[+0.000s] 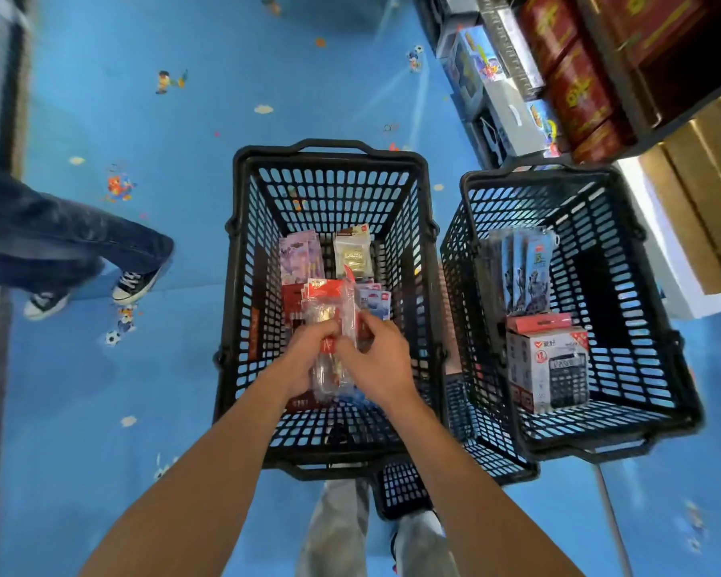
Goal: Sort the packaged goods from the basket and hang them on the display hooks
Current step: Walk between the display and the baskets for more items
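Note:
A black plastic basket (242, 285) stands on the blue floor below me with several packaged goods inside. Both my hands reach into it. My left hand (304, 356) grips a clear packet with a red header card (329, 301) from the left side. My right hand (375, 356) pinches the same packet from the right. Behind it in the basket lie a purple packet (300, 256), a white and gold packet (352, 251) and a blue and white packet (373, 301). No display hooks are in view.
A second black basket (642, 326) at the right holds a boxed calculator (554, 368) and dark blister packs (521, 268). Shelves with boxes (558, 77) rise at the upper right. Another person's legs and sneakers (134, 281) stand at the left. My own legs (338, 530) are below.

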Tool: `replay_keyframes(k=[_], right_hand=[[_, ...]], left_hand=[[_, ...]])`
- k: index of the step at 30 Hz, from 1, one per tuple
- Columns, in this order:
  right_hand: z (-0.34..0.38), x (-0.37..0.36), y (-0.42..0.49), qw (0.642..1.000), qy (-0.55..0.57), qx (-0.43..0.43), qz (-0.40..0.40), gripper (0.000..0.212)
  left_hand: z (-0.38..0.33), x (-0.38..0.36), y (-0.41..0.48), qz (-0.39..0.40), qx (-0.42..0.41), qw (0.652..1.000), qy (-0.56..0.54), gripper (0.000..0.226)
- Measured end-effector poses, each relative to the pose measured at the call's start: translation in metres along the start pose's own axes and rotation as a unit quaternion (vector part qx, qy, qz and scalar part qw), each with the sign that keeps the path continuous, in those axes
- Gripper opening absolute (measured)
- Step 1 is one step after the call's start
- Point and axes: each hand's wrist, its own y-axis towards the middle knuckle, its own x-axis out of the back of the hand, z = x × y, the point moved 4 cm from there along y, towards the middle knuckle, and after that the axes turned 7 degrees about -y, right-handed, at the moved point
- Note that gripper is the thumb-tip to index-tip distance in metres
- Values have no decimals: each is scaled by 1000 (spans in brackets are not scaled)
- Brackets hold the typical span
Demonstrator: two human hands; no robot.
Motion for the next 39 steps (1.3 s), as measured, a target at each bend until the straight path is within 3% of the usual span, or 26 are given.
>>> replay_keyframes(k=[1, 4, 7, 10, 14, 21, 23, 25, 29, 31, 35, 39], right_hand=[[0, 2, -2, 1000, 16, 8, 4, 18], [2, 12, -11, 997, 77, 15, -4, 30], [3, 20, -21, 992, 121, 20, -26, 23], [2, 30, -37, 988, 149, -3, -29, 12], [-1, 43, -61, 989, 140, 5, -40, 15], [-21, 81, -131, 979, 163, 11, -123, 28], [-30, 95, -159, 962, 254, -22, -98, 36], [-40, 110, -185, 937, 345, -38, -46, 30], [-66, 142, -224, 916, 397, -35, -41, 60], [-76, 156, -243, 909, 415, -15, -45, 55], [-104, 184, -282, 884, 460, -27, -85, 52], [-132, 199, -317, 836, 510, -62, -193, 51]], left_hand=[[-1, -5, -7, 3, -8, 1000, -1, 38], [2, -18, -20, 26, -14, 999, -27, 24], [5, -28, -31, 49, -34, 997, -48, 32], [5, -42, -54, 89, -53, 993, -64, 54], [10, -64, -84, 109, -94, 988, -62, 79], [53, -117, -150, 180, -131, 975, -14, 66], [71, -138, -169, 198, -134, 971, 15, 67], [87, -159, -189, 200, -130, 970, 35, 66], [120, -201, -219, 248, -116, 959, 71, 61], [134, -217, -226, 263, -100, 956, 87, 60], [167, -251, -234, 319, -34, 934, 155, 56], [202, -280, -236, 350, 17, 901, 254, 37]])
